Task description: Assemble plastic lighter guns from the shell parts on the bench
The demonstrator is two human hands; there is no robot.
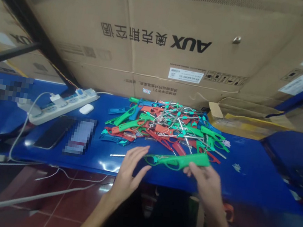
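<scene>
The right hand (206, 179) grips the handle of a green long-nosed lighter (194, 161), nearly level over the blue tabletop's (246, 182) front edge. The left hand (129, 173) is open beside its metal tube (117, 155), contact unclear. Behind lies a jumbled pile of red, green and blue lighters (163, 130), backed by a large AUX carton (156, 9).

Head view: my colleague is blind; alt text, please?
The right hand holds a green handle with a metal rod; the left hand is open near the rod. Behind, colourful handles lie piled on a blue table.
</scene>
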